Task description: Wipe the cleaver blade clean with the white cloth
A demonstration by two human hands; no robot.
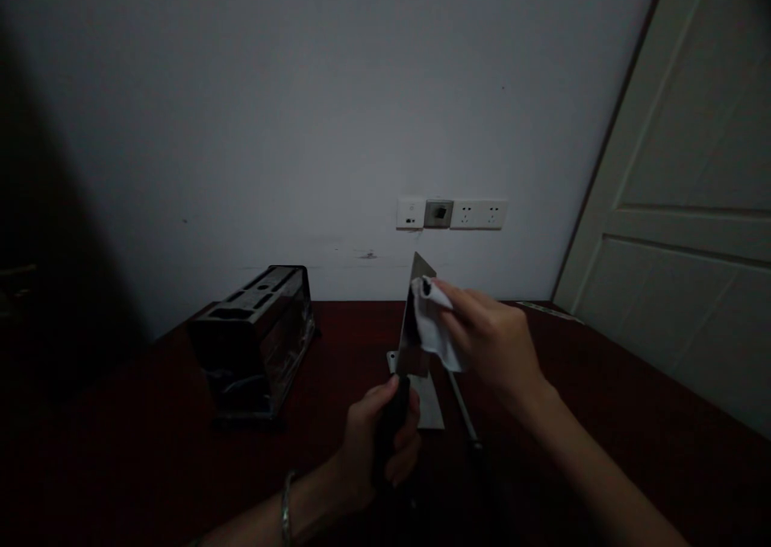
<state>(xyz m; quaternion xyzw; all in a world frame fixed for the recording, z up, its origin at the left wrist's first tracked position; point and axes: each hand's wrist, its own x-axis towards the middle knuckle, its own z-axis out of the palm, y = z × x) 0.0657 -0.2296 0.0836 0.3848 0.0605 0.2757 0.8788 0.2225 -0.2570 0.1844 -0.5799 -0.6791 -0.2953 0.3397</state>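
My left hand [369,426], with a bracelet at its wrist, is wrapped round the black handle of a kitchen knife with a broad blade, a cleaver [413,348]. The blade points up and away from me. Pinched in my right hand [499,338] is a white cloth [434,334], which lies against the right side of the blade near its upper part. Beneath them on the table lies a flat metal blade [431,409] with a hole at one corner. Just right of it lies a thin metal rod [463,409] with a dark handle, perhaps a sharpening steel.
A dark knife block [259,342] with slots in its top stands on the left of the reddish-brown table [343,330]. The wall behind carries a row of sockets [479,214]. A pale panelled door [675,290] rises along the right side. Light is dim.
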